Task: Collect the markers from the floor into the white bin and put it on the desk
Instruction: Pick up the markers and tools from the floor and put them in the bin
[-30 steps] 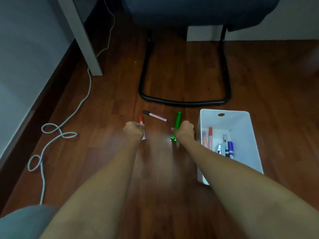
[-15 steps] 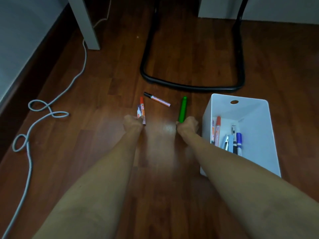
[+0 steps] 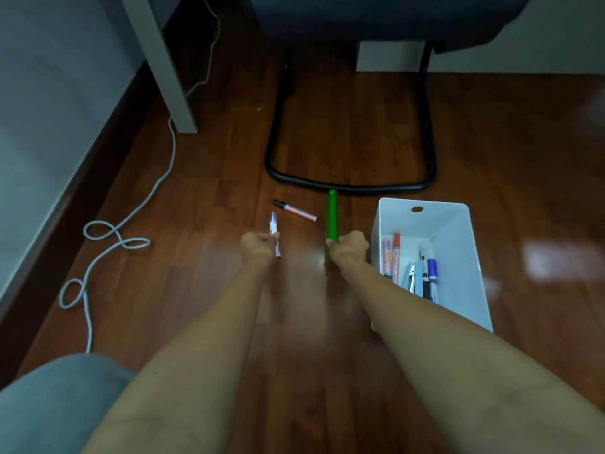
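My left hand is closed around a white marker whose tip points away from me. My right hand grips a green marker that stands nearly upright out of the fist. A white marker with a black cap lies on the wooden floor between and beyond the two hands. The white bin stands on the floor just right of my right hand; several markers and pens lie inside it.
A black chair base loops across the floor just beyond the markers, with the dark seat above. A grey desk leg stands at the upper left. A white cable coils along the left. My grey-clad knee fills the lower left corner.
Both hands have lifted their markers off the floor. The green marker has tilted up to near vertical. The red-tipped marker beside the left hand is no longer in sight.
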